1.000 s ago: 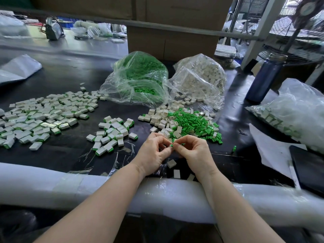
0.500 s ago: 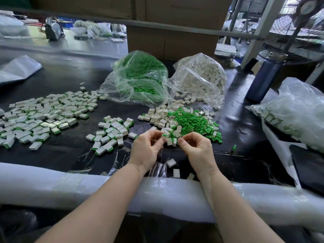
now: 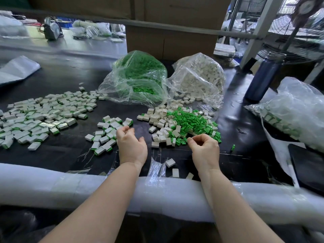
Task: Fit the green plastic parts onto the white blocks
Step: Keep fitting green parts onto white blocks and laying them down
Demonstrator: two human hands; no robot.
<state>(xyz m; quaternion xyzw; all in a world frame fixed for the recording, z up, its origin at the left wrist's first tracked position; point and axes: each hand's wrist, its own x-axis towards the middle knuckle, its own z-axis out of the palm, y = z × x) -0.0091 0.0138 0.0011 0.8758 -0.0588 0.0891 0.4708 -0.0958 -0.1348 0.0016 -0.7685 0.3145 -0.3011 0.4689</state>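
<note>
Hands are positioned apart over the black worktop. The left hand is held with fingers loosely curled and spread, and nothing is seen in its grasp; its fingertips lie at the near edge of a small cluster of assembled white blocks with green inserts. The right hand is curled, with thumb and forefinger brought together at the near edge of the mixed pile; whether a part is pinched cannot be told.

Loose green plastic parts are heaped just beyond the right hand, mixed with bare white rectangular blocks. A larger spread of assembled blocks is laid out on the left of the worktop. Behind the pile, a clear plastic bag of green parts and a clear plastic bag of white blocks are set side by side. A dark blue metal bottle stands upright at the right. Three stray white blocks lie near the padded white front rail.
</note>
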